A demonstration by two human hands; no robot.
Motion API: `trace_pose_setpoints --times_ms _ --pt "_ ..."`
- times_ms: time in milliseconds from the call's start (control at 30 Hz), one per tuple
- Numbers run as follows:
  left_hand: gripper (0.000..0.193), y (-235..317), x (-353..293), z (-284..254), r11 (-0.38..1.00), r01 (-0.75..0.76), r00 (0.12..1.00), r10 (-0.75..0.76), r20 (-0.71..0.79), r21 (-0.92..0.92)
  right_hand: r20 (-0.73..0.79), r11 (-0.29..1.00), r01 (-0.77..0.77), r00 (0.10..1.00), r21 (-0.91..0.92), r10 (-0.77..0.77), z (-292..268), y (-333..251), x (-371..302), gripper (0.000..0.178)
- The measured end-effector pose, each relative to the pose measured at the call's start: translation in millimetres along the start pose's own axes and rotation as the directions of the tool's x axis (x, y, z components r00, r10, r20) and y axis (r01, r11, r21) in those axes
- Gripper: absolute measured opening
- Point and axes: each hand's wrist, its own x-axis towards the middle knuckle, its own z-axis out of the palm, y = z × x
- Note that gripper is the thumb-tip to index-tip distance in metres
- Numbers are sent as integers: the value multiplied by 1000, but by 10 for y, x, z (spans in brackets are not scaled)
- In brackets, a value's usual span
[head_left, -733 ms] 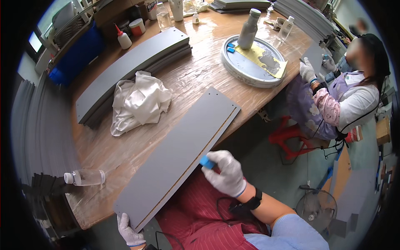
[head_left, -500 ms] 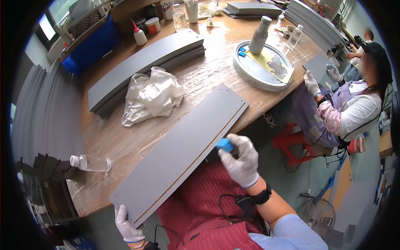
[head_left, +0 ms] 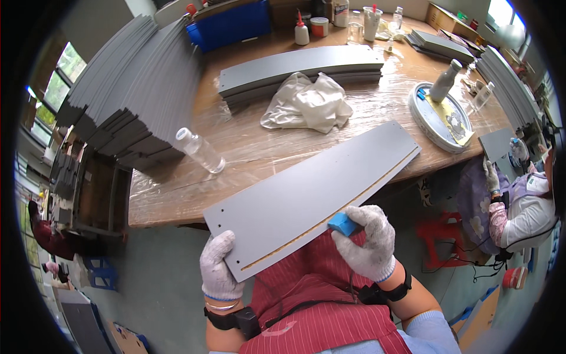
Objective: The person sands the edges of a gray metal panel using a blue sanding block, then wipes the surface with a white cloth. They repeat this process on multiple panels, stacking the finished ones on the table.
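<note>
A long grey panel (head_left: 318, 189) lies slanted, its far end on the table and its near left end past the table's edge. A narrow yellow-brown groove runs along its near side, and small dark holes show at the left end. My left hand (head_left: 219, 266), in a white glove, is closed round the panel's near left corner. My right hand (head_left: 371, 242), gloved too, pinches a small blue block (head_left: 342, 223) between thumb and fingers at the panel's near edge, by the groove. Whether the block touches the panel I cannot tell.
Behind the panel, a white cloth (head_left: 309, 103) lies against stacked grey panels (head_left: 300, 68). A clear bottle (head_left: 200, 150) lies at left, near a tall panel stack (head_left: 135, 88). A round lid (head_left: 433, 127) at right carries a grey bottle (head_left: 445, 81). A co-worker (head_left: 525, 194) sits at right.
My view has swung left. The panel's near left end and my left hand stand higher in view. My right hand still holds the blue block, now close to the groove.
</note>
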Motion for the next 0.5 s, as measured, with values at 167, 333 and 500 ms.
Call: trace_pose_setpoints --times_ms 167,333,500 --pt "45 58 -133 153 997 73 986 -70 152 -16 152 957 232 954 174 -259 247 -657 82 54" --pt "42 120 -231 236 994 112 974 -107 201 -16 262 919 334 886 212 -382 418 -1120 143 40" --pt "42 110 -264 166 984 146 959 -115 258 -106 373 938 346 867 29 -331 232 -1175 145 55"
